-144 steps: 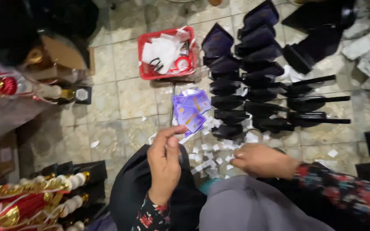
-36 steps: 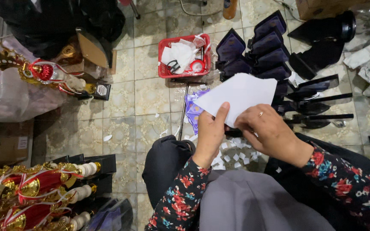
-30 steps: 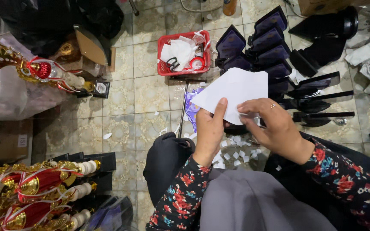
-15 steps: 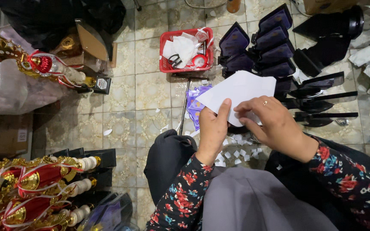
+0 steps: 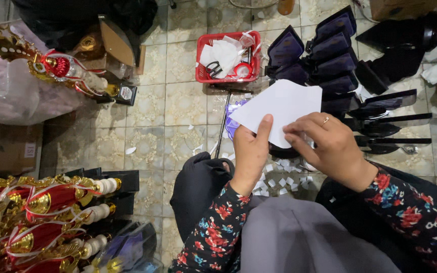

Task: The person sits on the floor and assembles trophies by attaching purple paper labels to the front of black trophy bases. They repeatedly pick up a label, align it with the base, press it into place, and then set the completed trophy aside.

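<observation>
My left hand (image 5: 250,151) and right hand (image 5: 324,144) both pinch the white paper sheet (image 5: 279,108) above the tiled floor (image 5: 178,101); I judge I'm peeling it, so steady fingertip grip comes next.

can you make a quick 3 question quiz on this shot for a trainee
1. True or false: both hands hold the white sheet.
2. What holds the scissors? A) red basket B) cardboard box C) plastic bag
3. What litters the tiled floor below the sheet?

Key:
1. True: the left hand pinches its lower edge with the thumb on top, and the right hand has its fingers on the edge.
2. A, the red basket.
3. Small white paper scraps.
</observation>
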